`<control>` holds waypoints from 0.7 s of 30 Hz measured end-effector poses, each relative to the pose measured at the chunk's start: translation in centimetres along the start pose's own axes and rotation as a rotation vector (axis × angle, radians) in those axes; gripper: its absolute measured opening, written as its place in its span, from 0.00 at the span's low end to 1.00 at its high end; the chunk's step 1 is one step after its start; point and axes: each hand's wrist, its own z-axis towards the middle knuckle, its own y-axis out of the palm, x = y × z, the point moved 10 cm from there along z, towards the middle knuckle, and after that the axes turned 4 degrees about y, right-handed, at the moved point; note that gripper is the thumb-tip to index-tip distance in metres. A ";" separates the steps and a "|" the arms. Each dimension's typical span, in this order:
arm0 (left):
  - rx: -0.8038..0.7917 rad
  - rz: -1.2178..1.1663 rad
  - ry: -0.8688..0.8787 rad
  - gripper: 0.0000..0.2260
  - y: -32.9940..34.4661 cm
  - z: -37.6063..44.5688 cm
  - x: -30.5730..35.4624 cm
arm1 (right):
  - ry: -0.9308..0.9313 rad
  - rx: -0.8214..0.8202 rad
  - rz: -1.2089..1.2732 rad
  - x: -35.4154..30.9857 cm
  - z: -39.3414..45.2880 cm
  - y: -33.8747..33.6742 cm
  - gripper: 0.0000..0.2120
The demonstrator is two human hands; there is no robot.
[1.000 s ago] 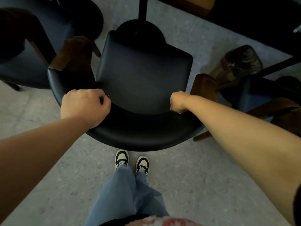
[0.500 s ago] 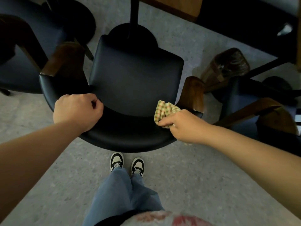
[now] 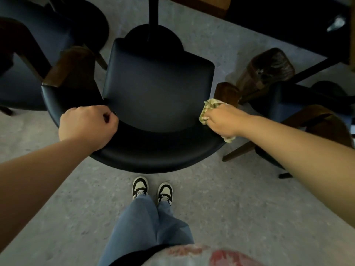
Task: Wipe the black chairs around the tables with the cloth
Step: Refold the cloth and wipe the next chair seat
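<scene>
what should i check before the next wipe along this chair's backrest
1. Cloth gripped in the right hand: ok.
2. Cloth touching the black chair at the right end of its curved backrest: ok.
3. Left hand steadying the backrest on the other side: ok.
4. Backrest between the hands free of objects: ok.
5. Cloth clean or damp enough: cannot tell.
6. Feet clear of the chair's legs: cannot tell, legs hidden.

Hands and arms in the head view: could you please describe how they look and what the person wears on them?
Both forearms are bare to the frame edges, with no sleeves in view. The left hand and the right hand wear no gloves, and no rings, watch or bracelet can be seen. Lower down, the person wears blue jeans and black-and-white sneakers.
</scene>
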 end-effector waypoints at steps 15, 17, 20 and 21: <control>0.017 -0.024 0.001 0.16 0.2 0.1 -0.5 | 0.026 -0.274 -0.256 1.0 4.9 1.5 0.13; 0.019 -0.030 0.006 0.15 0.2 0.1 -0.4 | 0.043 -0.255 -0.327 1.7 6.3 0.9 0.13; 0.020 -0.027 0.011 0.15 0.0 0.0 -0.2 | 0.150 -0.160 -0.313 3.6 8.1 -1.4 0.16; 0.021 -0.026 0.008 0.15 0.0 0.0 -0.2 | 0.168 -0.158 -0.299 4.1 8.6 -1.8 0.18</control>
